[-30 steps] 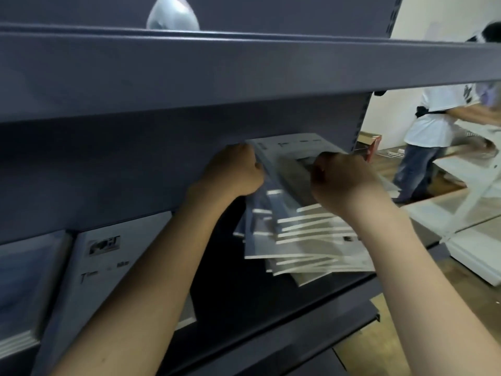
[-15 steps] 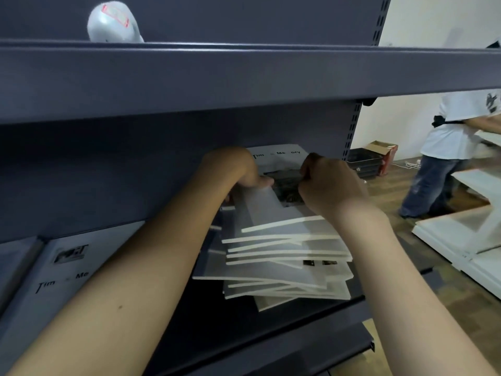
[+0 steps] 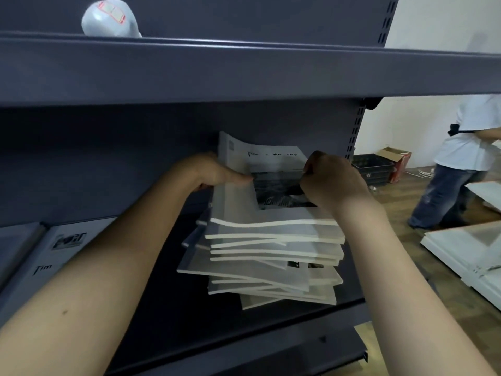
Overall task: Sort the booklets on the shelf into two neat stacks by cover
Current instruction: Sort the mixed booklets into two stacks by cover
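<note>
A ragged pile of several white booklets (image 3: 273, 256) lies on the dark grey shelf (image 3: 168, 316), their edges fanned out unevenly. The top booklet (image 3: 238, 202) shows a dark photo and lettering on its cover. My left hand (image 3: 208, 172) grips the pile's upper left edge, thumb lying on the top cover. My right hand (image 3: 330, 180) pinches the top booklet's cover at its right side, beside the photo. Farther left on the shelf lies another white booklet (image 3: 67, 245) with a small logo, partly hidden by my left forearm.
The shelf above (image 3: 244, 69) overhangs the pile and carries a white wrapped object (image 3: 108, 20). A person in a white shirt and jeans (image 3: 458, 164) stands at the right on the wooden floor, near white panels (image 3: 466, 248), a cardboard box (image 3: 395, 161) and a black crate.
The view has pulled back slightly, so the pile looks squarer to me. Both hands stay at the pile's far end; my left thumb now lies across the top cover.
</note>
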{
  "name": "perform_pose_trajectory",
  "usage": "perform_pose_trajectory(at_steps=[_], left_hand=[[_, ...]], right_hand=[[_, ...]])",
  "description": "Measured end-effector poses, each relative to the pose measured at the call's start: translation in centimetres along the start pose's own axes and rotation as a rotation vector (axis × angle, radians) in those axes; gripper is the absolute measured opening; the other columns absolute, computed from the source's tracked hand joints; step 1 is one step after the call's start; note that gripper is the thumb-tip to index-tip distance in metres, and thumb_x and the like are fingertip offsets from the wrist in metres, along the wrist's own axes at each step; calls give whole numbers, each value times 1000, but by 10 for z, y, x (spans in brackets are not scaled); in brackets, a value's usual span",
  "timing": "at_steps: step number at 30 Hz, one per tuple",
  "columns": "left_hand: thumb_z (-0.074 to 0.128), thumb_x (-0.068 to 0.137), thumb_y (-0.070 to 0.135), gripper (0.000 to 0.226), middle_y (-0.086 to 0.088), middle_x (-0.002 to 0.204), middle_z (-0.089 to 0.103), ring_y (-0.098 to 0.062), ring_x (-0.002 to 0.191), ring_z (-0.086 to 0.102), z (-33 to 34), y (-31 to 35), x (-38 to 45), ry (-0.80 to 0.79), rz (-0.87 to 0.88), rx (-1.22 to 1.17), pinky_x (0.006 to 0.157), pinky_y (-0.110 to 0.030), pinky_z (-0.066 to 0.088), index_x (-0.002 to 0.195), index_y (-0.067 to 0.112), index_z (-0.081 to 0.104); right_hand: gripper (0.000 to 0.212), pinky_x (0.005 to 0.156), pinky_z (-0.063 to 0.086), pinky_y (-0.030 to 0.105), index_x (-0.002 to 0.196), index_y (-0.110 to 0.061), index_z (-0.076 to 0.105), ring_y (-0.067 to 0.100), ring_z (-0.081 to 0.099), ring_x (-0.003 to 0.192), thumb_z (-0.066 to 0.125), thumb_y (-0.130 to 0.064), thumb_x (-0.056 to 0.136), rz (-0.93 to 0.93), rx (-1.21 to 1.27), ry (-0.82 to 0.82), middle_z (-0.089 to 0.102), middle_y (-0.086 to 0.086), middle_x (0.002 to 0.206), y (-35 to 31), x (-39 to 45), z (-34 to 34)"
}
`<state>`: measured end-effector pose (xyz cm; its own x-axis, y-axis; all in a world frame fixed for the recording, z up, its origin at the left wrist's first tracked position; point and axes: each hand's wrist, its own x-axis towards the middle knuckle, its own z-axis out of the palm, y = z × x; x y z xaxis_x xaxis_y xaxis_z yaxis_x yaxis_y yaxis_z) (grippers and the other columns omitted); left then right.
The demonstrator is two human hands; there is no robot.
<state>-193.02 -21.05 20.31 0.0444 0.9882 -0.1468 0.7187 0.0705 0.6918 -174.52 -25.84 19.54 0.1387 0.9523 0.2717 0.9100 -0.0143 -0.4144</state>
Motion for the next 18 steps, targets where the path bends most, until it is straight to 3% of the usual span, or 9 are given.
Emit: perform_pose_trajectory(at_steps=[3, 5, 7, 10, 12, 14, 16, 18], left_hand=[[74, 77, 33, 47, 1, 111, 60, -17, 98, 55, -14, -15, -6, 19, 36, -46, 79, -27, 44, 120, 20, 58], [72, 79, 27, 38, -1, 111, 61, -19, 98, 57, -25, -29, -11, 67, 38, -75, 85, -31, 47, 114, 23, 57], [69, 83, 19, 35, -2, 109, 62, -18, 92, 57, -34, -43, -19, 137, 66, -90, 78, -27, 44, 115, 20, 57], [63, 87, 12, 26, 3, 93, 62, -8, 78, 56, -42, -59, -31, 206, 93, -133, 66, -21, 40, 110, 21, 56], [60, 89, 9, 23, 7, 88, 60, -3, 75, 54, -42, -67, -39, 224, 110, -161, 61, -16, 38, 105, 24, 53], [60, 89, 8, 26, 5, 94, 62, -8, 81, 57, -41, -75, -43, 257, 123, -197, 63, -14, 39, 108, 24, 54], [62, 88, 10, 28, 5, 97, 62, -9, 84, 57, -40, -79, -46, 301, 112, -235, 65, -13, 39, 112, 22, 55], [63, 87, 10, 30, 3, 102, 62, -7, 84, 58, -39, -82, -46, 311, 109, -251, 65, -14, 40, 117, 16, 57]], right_hand=[[30, 85, 48, 38, 113, -8, 57, 36, 55, 104, 39, -9, 89, 11, 10, -32, 59, 14, 112, 5, 4, -3], [19, 75, 44, 33, 91, -6, 57, 32, 55, 91, 38, -4, 86, 16, 35, -60, 59, 11, 93, 6, 6, -3], [15, 65, 39, 28, 72, -6, 49, 26, 51, 74, 40, 0, 81, 31, 59, -97, 50, 7, 73, 4, 9, -2], [10, 54, 35, 23, 70, -5, 50, 21, 48, 63, 45, -2, 79, 40, 82, -164, 49, 8, 70, -3, 15, 2], [15, 57, 37, 24, 66, -6, 51, 23, 50, 63, 47, -7, 80, 46, 97, -190, 51, 9, 69, -5, 22, 5], [23, 67, 41, 28, 65, -10, 49, 25, 51, 70, 49, -19, 87, 76, 114, -205, 54, 12, 75, -8, 30, 9], [42, 74, 40, 30, 68, -10, 47, 25, 51, 78, 49, -45, 91, 78, 52, -213, 53, 13, 85, -10, 35, 11], [59, 79, 42, 31, 89, -6, 58, 28, 55, 88, 49, -64, 85, 54, -36, -235, 56, 17, 94, -16, 34, 10]])
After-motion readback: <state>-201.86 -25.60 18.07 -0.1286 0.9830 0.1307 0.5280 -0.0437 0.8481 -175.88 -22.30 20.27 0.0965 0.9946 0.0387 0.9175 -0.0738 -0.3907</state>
